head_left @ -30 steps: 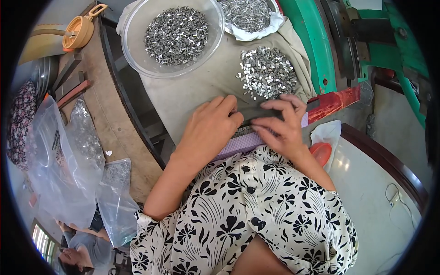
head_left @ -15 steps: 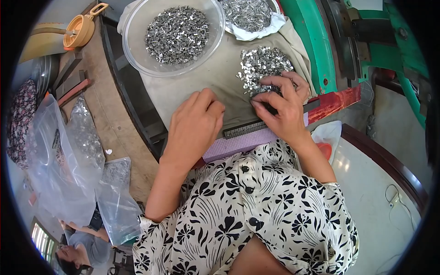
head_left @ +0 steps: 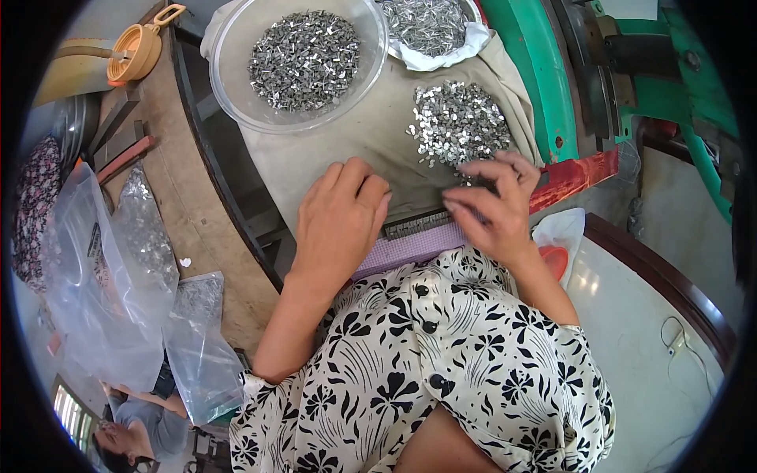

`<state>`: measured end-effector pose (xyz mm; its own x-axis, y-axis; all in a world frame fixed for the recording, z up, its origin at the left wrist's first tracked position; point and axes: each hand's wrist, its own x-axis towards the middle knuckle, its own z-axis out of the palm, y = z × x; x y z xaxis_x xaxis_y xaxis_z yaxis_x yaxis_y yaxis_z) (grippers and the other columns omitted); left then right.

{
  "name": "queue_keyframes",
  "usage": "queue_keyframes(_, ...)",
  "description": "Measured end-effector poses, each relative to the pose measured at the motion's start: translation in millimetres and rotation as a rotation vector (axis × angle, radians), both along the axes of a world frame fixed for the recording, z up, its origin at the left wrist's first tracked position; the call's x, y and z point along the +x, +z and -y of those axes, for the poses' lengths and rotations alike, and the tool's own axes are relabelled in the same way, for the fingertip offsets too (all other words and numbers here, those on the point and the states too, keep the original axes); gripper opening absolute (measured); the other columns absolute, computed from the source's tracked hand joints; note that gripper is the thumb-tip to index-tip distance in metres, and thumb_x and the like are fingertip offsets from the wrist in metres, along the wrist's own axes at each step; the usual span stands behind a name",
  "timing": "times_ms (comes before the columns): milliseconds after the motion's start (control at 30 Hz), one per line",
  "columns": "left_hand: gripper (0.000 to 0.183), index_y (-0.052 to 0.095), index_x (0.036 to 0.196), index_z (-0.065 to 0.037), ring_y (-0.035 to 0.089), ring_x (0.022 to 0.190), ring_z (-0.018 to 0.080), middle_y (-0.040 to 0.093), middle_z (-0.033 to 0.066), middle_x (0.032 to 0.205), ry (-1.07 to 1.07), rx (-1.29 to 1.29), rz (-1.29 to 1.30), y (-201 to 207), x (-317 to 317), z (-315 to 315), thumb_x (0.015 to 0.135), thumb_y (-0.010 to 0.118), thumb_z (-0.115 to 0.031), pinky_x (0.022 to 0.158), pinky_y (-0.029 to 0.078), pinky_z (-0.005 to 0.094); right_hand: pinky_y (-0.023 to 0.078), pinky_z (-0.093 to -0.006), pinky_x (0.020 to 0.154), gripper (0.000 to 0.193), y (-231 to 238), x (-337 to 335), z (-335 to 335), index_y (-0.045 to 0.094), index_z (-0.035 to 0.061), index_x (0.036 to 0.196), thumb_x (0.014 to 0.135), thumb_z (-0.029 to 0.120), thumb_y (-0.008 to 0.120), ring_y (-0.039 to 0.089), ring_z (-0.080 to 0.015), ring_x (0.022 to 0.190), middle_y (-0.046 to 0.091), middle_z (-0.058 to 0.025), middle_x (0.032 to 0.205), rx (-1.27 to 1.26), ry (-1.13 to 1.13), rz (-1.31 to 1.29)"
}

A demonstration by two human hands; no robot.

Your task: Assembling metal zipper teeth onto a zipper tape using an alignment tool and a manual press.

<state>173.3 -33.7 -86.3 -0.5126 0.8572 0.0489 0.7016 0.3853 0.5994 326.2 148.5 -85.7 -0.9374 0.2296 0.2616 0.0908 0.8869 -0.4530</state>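
Note:
My left hand (head_left: 337,225) rests closed over the cloth (head_left: 394,122), thumb against curled fingers; what it holds, if anything, is hidden. Toward the right, my right hand (head_left: 501,209) hovers with thumb and forefinger pinched and the other fingers curved, slightly blurred; anything in the pinch is too small to make out. Just beyond it lies a loose pile of small, shiny metal pieces (head_left: 457,122). Between my hands a dark, slotted strip (head_left: 418,224) runs along a purple checked edge (head_left: 414,250) close to my patterned shirt.
A clear round tub (head_left: 231,98) of small metal parts stands at the back, beside a bowl of metal pins (head_left: 430,27). Green machine framing (head_left: 527,67) borders the right. Plastic bags (head_left: 106,292) and an orange lidded container (head_left: 136,54) are left. A person (head_left: 146,422) appears lower left.
My right hand has drawn back from the pile toward me and the slotted strip, uncovering more of the metal pieces. My left hand has shifted only slightly to the right.

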Motion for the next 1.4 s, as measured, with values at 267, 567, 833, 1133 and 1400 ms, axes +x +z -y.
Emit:
queue_keyframes(267,0.015,0.064,0.088,-0.008,0.058,0.084,0.0264,0.058,0.0059,0.095,0.077,0.175,0.133,5,26,17,0.077,0.074,-0.010,0.071,0.048,0.0388,0.032,-0.0447,0.100,0.018,2,-37,-4,0.075,0.0140,0.085,0.069,0.014,0.083,0.046,-0.0345,0.118,0.065,-0.0018,0.112,0.064,-0.051,0.064)
queue_keyframes(567,0.015,0.065,0.089,-0.008,0.058,0.088,0.0242,0.060,0.0035,0.097,-0.001,0.188,0.115,-11,46,15,0.076,0.073,-0.011,0.076,0.044,0.0375,0.031,-0.0466,0.098,0.014,5,-43,-1,0.074,0.0136,0.084,0.071,0.014,0.080,0.048,-0.0333,0.117,0.064,-0.0013,0.112,0.048,0.002,0.103)
queue_keyframes(833,0.018,0.065,0.091,-0.009,0.057,0.091,0.0229,0.059,0.0019,0.099,0.018,0.174,0.137,-14,47,13,0.077,0.073,-0.013,0.076,0.041,0.0371,0.031,-0.0460,0.099,0.016,0,-44,-4,0.070,0.0125,0.082,0.071,0.014,0.080,0.048,-0.0335,0.117,0.063,-0.0014,0.112,0.053,0.005,0.084)
queue_keyframes(1133,0.021,0.065,0.095,-0.010,0.056,0.092,0.0227,0.059,0.0022,0.100,0.003,0.170,0.136,-15,46,9,0.077,0.074,-0.017,0.077,0.041,0.0371,0.033,-0.0401,0.099,0.018,-8,4,16,0.071,0.0152,0.080,0.068,0.020,0.083,0.046,-0.0306,0.114,0.065,-0.0010,0.109,0.005,0.023,-0.075)
queue_keyframes(1400,0.019,0.065,0.092,-0.010,0.056,0.090,0.0233,0.060,0.0021,0.099,0.007,0.182,0.129,-15,48,6,0.075,0.074,-0.011,0.077,0.042,0.0370,0.032,-0.0437,0.102,0.022,-4,-5,1,0.078,0.0199,0.089,0.068,0.016,0.082,0.044,-0.0314,0.117,0.064,-0.0006,0.112,0.012,-0.032,-0.036)
